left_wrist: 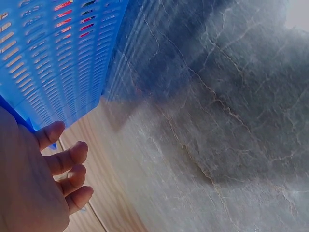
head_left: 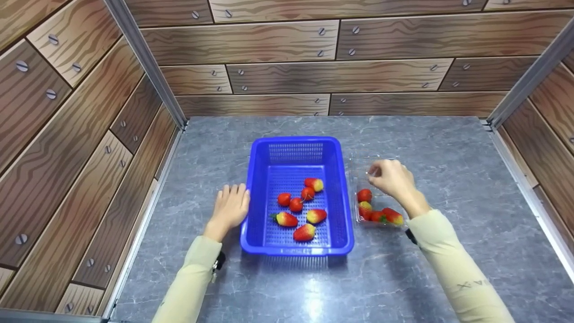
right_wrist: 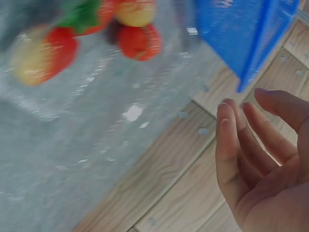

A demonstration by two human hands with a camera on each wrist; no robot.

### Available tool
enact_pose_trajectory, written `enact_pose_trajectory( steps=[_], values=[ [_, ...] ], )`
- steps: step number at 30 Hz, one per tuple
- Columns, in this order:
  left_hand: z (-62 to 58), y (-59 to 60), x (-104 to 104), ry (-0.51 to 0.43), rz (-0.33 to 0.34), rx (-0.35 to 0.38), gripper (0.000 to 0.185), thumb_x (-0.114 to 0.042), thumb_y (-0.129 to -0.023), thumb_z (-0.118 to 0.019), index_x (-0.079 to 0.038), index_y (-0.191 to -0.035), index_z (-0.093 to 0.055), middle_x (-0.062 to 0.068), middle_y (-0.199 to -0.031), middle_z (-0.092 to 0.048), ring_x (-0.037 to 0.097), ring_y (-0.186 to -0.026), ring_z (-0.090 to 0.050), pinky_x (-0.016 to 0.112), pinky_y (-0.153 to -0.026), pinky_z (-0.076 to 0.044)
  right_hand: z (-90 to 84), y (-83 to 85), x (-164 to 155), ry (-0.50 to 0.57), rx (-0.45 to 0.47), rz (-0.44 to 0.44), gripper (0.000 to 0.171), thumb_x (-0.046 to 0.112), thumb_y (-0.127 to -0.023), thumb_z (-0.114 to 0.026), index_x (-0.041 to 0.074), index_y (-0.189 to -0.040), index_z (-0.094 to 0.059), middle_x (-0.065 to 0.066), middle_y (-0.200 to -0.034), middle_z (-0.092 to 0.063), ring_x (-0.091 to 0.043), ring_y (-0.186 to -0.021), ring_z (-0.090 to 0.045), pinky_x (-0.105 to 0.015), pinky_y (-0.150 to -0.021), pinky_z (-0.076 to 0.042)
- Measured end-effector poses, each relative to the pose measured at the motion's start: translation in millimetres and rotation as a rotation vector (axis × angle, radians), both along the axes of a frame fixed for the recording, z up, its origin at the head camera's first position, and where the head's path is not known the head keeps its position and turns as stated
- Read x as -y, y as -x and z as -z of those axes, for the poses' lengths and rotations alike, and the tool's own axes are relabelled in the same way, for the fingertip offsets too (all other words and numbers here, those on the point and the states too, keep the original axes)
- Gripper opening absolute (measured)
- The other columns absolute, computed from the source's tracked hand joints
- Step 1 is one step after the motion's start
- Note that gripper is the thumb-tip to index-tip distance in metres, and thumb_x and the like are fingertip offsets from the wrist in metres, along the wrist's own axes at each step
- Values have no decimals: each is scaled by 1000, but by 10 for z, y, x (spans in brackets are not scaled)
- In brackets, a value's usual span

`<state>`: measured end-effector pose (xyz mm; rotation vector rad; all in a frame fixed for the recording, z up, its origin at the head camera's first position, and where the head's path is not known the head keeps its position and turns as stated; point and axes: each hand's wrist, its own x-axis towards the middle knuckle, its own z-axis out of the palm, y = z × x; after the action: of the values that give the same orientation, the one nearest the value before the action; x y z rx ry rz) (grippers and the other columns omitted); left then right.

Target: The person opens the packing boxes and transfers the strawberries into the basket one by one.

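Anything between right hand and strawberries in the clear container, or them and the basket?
Nothing opaque separates right hand and strawberries. Toward the blue basket stand its right rim and the left wall of the clear container.

The right hand hides part of the clear container, while the left wrist view's edge cuts off the left hand and blue basket.

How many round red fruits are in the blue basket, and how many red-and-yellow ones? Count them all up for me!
Round red fruits: 3
Red-and-yellow fruits: 4
Total in the blue basket: 7
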<state>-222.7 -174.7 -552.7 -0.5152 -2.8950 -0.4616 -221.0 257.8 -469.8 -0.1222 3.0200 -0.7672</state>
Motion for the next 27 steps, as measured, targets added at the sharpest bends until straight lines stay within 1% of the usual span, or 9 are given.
enact_pose_trajectory(
  steps=[5,11,13,17,20,23,27],
  values=[
    [-47,-18,-13,19,-6,-1,30,-23,-106,-35,0,-107,-54,22,-99,-58,43,-94,-49,52,-81,-38,167,-84,-210,-5,67,1,26,13,-81,-71,1,-104,-71,-17,-96,-72,-34,-85,-67,-52,-72,-51],
    [-49,-20,-12,27,-12,8,29,-23,-106,-35,-1,-107,-53,20,-99,-58,41,-94,-49,51,-81,-38,320,-195,-367,-9,162,-25,30,10,-78,-75,-3,-105,-69,-22,-97,-70,-37,-88,-66,-54,-76,-51],
    [-45,-21,-10,24,-10,14,30,-23,-106,-34,-1,-107,-53,20,-99,-58,42,-95,-49,51,-81,-39,366,-224,-393,-22,182,-42,31,8,-75,-75,-5,-103,-69,-22,-95,-69,-37,-86,-65,-53,-75,-51],
    [-50,-22,-7,15,-5,19,31,-23,-106,-34,0,-109,-54,21,-100,-58,42,-96,-49,52,-83,-39,454,-277,-410,-24,238,-82,35,1,-68,-71,-6,-103,-69,-21,-90,-67,-34,-80,-63,-47,-68,-52],
    [-53,-19,-7,7,-2,15,29,-23,-106,-34,0,-107,-54,21,-99,-58,42,-95,-49,51,-82,-38,517,-304,-412,-12,278,-104,38,-2,-63,-70,-6,-102,-69,-22,-90,-68,-33,-80,-63,-45,-67,-52],
    [-51,-16,-8,-2,-1,16,29,-23,-106,-34,-1,-105,-53,19,-98,-58,41,-94,-48,50,-81,-38,564,-316,-406,-12,288,-110,37,-4,-61,-72,-4,-98,-70,-23,-90,-68,-35,-83,-64,-45,-69,-53],
    [-45,-11,-10,-11,-5,9,29,-23,-106,-34,-1,-106,-53,20,-98,-58,41,-94,-48,50,-81,-38,598,-322,-395,-15,298,-105,34,-8,-60,-69,-1,-93,-71,-21,-87,-68,-34,-79,-63,-43,-66,-52]
  ],
)
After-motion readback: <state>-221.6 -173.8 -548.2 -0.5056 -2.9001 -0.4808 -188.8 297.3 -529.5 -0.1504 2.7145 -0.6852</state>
